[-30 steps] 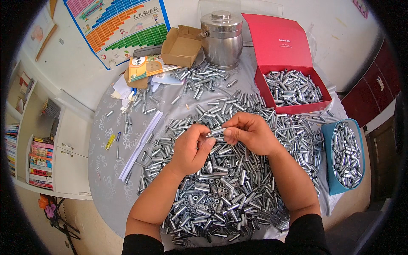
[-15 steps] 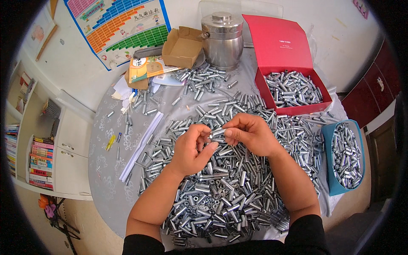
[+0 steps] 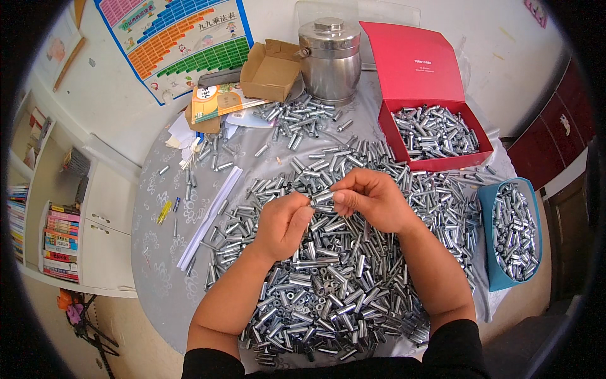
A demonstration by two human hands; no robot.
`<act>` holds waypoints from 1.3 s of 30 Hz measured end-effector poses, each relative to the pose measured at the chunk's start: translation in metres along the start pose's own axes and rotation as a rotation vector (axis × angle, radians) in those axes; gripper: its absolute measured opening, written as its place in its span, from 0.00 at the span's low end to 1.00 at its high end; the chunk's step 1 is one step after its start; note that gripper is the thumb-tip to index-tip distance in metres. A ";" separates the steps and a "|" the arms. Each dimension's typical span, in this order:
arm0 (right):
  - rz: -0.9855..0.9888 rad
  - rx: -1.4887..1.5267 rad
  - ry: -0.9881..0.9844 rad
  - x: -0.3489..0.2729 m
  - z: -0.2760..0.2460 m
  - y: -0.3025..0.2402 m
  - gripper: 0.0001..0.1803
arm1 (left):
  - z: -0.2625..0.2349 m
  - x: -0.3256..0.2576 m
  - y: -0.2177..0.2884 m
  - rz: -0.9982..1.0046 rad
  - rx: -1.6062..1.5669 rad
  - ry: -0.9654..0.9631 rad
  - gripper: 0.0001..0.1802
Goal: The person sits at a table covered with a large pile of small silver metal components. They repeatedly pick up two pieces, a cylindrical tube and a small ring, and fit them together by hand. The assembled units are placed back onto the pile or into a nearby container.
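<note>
Over a heap of loose metal parts, both my hands meet at one silvery sleeve anchor bolt (image 3: 322, 197). My right hand (image 3: 372, 199) pinches its right end between thumb and fingers. At the bolt's left end, my left hand (image 3: 281, 224) is closed, thumb pressed against the curled index finger; those fingers partly hide that end. Beneath them, the pile of metal sleeves and bolts (image 3: 341, 278) spreads over the table. Small nuts and washers (image 3: 303, 300) lie among the sleeves nearer to me.
A red box (image 3: 435, 163) full of bolts stands at the back right, lid raised. At the right edge sits a blue bin (image 3: 489, 252) of bolts. Farther back are a steel pot (image 3: 330, 60) and a cardboard box (image 3: 268, 79). A white strip (image 3: 208, 221) lies left of the heap.
My left hand has turned and its fingers have curled in, with the thumb now more upright at the bolt's left end. My right hand stays in place.
</note>
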State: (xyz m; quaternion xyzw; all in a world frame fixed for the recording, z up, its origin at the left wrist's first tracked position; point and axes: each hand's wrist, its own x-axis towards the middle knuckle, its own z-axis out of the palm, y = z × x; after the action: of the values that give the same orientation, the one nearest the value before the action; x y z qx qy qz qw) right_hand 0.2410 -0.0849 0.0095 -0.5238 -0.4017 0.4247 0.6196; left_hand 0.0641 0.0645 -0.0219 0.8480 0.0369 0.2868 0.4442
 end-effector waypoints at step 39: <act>-0.012 -0.015 -0.002 0.000 -0.002 0.002 0.08 | 0.009 0.007 0.016 0.014 0.055 0.127 0.10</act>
State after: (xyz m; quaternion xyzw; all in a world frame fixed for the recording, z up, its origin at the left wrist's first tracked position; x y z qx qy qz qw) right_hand 0.2427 -0.0851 0.0076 -0.5254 -0.4089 0.4184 0.6178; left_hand 0.0713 0.0508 -0.0101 0.8400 0.0670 0.3421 0.4157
